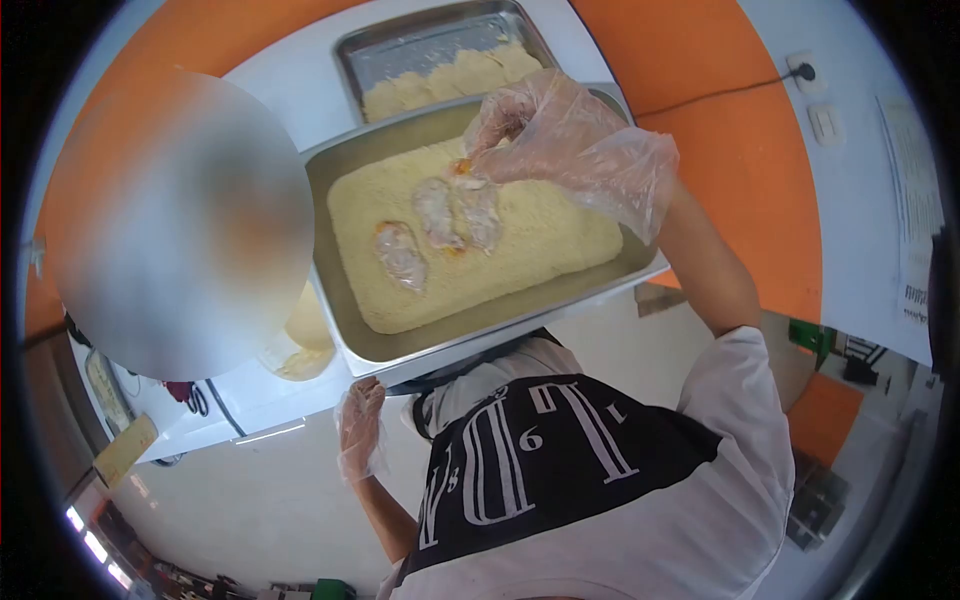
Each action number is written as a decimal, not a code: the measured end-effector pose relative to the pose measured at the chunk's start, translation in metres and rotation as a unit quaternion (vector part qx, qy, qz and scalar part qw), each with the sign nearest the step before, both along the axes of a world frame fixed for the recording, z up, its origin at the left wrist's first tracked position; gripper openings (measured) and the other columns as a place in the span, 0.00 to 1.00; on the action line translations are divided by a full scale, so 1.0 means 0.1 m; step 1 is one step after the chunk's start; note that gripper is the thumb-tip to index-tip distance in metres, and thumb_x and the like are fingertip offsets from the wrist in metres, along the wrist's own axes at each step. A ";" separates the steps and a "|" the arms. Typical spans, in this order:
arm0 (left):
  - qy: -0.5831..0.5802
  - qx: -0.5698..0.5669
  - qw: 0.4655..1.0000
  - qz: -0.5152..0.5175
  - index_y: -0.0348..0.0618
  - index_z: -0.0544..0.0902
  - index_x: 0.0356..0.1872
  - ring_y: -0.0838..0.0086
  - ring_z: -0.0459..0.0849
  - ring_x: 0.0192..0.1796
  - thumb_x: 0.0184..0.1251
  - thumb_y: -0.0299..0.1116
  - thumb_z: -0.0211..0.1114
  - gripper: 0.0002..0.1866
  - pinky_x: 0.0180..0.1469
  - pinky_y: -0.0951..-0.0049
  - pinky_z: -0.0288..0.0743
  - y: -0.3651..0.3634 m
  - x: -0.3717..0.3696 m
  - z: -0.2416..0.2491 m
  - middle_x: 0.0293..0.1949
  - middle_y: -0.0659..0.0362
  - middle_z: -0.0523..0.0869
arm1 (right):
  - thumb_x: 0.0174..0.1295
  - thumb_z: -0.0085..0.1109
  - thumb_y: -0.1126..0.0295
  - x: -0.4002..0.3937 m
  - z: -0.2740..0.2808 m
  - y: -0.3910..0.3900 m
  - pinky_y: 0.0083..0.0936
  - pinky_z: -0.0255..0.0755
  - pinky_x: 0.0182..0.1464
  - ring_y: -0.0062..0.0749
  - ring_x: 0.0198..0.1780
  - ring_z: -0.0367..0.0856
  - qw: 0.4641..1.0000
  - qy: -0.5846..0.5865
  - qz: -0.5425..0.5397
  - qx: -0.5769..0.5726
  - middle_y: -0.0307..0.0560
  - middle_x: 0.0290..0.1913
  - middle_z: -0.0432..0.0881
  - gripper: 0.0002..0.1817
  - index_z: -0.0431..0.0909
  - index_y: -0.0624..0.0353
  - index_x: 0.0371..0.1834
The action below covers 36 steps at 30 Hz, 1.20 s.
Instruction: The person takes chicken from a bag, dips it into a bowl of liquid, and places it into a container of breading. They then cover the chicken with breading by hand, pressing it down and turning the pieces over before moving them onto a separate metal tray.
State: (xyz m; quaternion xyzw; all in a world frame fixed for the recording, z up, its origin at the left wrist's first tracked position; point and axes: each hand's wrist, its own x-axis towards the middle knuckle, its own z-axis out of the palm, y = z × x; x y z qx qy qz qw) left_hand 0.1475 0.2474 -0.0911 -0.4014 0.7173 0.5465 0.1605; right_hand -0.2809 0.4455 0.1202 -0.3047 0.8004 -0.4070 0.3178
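My right hand [535,130], in a clear plastic glove, reaches over a deep metal tray [335,270] of pale yellow crumbs [540,230]. Its fingers are pinched together at the upper end of a whitish coated piece of meat [480,215]; an orange-pink bit shows just below the fingertips. Beside that piece lies a second coated piece [435,212], and a third [401,258] rests farther left on the crumbs. Below the tray's front left corner, my left hand [361,430], gloved too, hangs with its fingers curled together and nothing visible in them.
Behind the deep tray stands a shallower metal tray [385,60] with rows of crumbed pieces [455,80]. A blurred round shape [185,225] covers the left side. Next to it is a pale container [305,345]. A cable [715,96] runs along the orange wall at right.
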 end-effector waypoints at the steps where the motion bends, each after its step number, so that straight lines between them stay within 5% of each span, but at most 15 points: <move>1: -0.007 0.006 1.000 -0.008 0.35 0.84 0.67 0.67 0.86 0.59 0.84 0.43 0.68 0.23 0.66 0.67 0.77 0.03 -0.03 -0.01 0.56 0.53 0.91 | 0.57 0.80 0.60 -0.03 -0.02 0.10 0.28 0.80 0.45 0.29 0.40 0.88 0.998 0.022 0.003 0.056 0.45 0.37 0.91 0.17 0.93 0.62 0.40; 11: -0.065 -0.038 0.995 -0.069 0.36 0.83 0.67 0.61 0.87 0.64 0.85 0.43 0.67 0.23 0.68 0.62 0.78 0.16 -0.20 0.08 0.61 0.49 0.90 | 0.61 0.74 0.63 -0.49 -0.77 0.67 0.33 0.79 0.52 0.38 0.43 0.88 0.975 -0.063 -0.044 0.206 0.51 0.42 0.91 0.18 0.91 0.64 0.50; 15: -0.068 -0.045 0.992 -0.094 0.34 0.84 0.68 0.57 0.88 0.65 0.83 0.47 0.68 0.27 0.70 0.60 0.77 0.11 -0.19 0.08 0.62 0.46 0.90 | 0.69 0.67 0.61 -0.92 -1.57 0.76 0.37 0.80 0.55 0.41 0.48 0.88 0.984 0.087 -0.084 0.131 0.52 0.47 0.92 0.18 0.89 0.62 0.55; 16: -0.069 -0.044 0.992 -0.094 0.34 0.84 0.68 0.57 0.88 0.65 0.83 0.47 0.68 0.27 0.70 0.60 0.77 0.12 -0.19 0.08 0.62 0.46 0.90 | 0.71 0.65 0.60 -0.97 -1.62 0.75 0.38 0.80 0.57 0.41 0.50 0.89 0.983 0.110 -0.134 0.059 0.52 0.49 0.92 0.19 0.89 0.61 0.56; 19: -0.073 -0.020 0.997 -0.021 0.36 0.84 0.68 0.54 0.87 0.66 0.83 0.48 0.67 0.27 0.71 0.58 0.77 0.10 -0.10 0.09 0.63 0.45 0.90 | 0.73 0.66 0.55 -1.21 -1.56 0.76 0.37 0.81 0.60 0.39 0.54 0.91 0.988 0.079 -0.082 0.103 0.54 0.52 0.93 0.20 0.90 0.58 0.57; 21: -0.084 -0.024 0.993 -0.083 0.40 0.83 0.70 0.53 0.86 0.69 0.82 0.50 0.68 0.28 0.73 0.56 0.76 0.02 -0.07 0.09 0.65 0.46 0.89 | 0.75 0.66 0.49 -1.10 -1.55 0.80 0.36 0.82 0.59 0.34 0.54 0.91 0.991 0.129 -0.042 0.013 0.52 0.51 0.93 0.23 0.91 0.58 0.55; 22: -0.085 -0.024 0.989 -0.115 0.42 0.83 0.71 0.53 0.85 0.70 0.81 0.51 0.69 0.28 0.73 0.56 0.76 -0.04 -0.06 0.15 0.66 0.46 0.89 | 0.76 0.68 0.50 -1.14 -1.50 0.69 0.35 0.83 0.57 0.31 0.54 0.90 0.991 0.106 -0.002 0.078 0.49 0.51 0.94 0.23 0.91 0.61 0.54; 26: -0.132 0.048 0.983 -0.116 0.48 0.81 0.74 0.58 0.80 0.75 0.79 0.48 0.72 0.28 0.77 0.56 0.73 -0.32 -0.19 0.77 0.71 0.56 0.86 | 0.75 0.71 0.64 -0.72 -1.36 0.12 0.28 0.83 0.52 0.25 0.44 0.87 0.992 -0.127 0.019 0.011 0.43 0.47 0.92 0.19 0.87 0.65 0.61; 30: -0.075 0.165 0.973 -0.143 0.49 0.79 0.77 0.59 0.75 0.79 0.80 0.50 0.71 0.31 0.83 0.55 0.65 -0.77 0.02 1.02 0.76 0.55 0.81 | 0.73 0.70 0.70 -0.07 -0.85 -0.88 0.30 0.84 0.49 0.29 0.43 0.89 0.988 -0.032 0.144 -0.041 0.47 0.48 0.93 0.19 0.85 0.65 0.64; 33: -0.003 0.191 0.965 -0.180 0.48 0.80 0.76 0.58 0.75 0.79 0.81 0.52 0.69 0.30 0.83 0.56 0.65 -1.40 0.30 1.11 0.76 0.53 0.81 | 0.70 0.68 0.72 0.45 -0.56 -1.95 0.33 0.85 0.49 0.37 0.44 0.92 0.954 0.034 0.209 -0.212 0.57 0.50 0.93 0.19 0.86 0.61 0.64; 35: 0.167 0.186 0.954 -0.163 0.45 0.82 0.74 0.61 0.79 0.76 0.83 0.45 0.68 0.26 0.80 0.58 0.68 -1.81 0.48 1.00 0.72 0.52 0.84 | 0.70 0.67 0.70 0.63 -0.49 -2.67 0.34 0.85 0.49 0.41 0.45 0.93 0.935 0.059 0.249 -0.246 0.60 0.50 0.92 0.20 0.86 0.60 0.64; 36: 0.210 0.243 0.947 0.003 0.41 0.84 0.71 0.64 0.83 0.71 0.84 0.39 0.67 0.21 0.76 0.61 0.72 -1.94 0.52 0.96 0.67 0.53 0.88 | 0.70 0.66 0.67 0.74 -0.53 -3.06 0.37 0.85 0.51 0.45 0.45 0.93 0.929 0.084 0.294 -0.210 0.61 0.50 0.92 0.19 0.87 0.60 0.62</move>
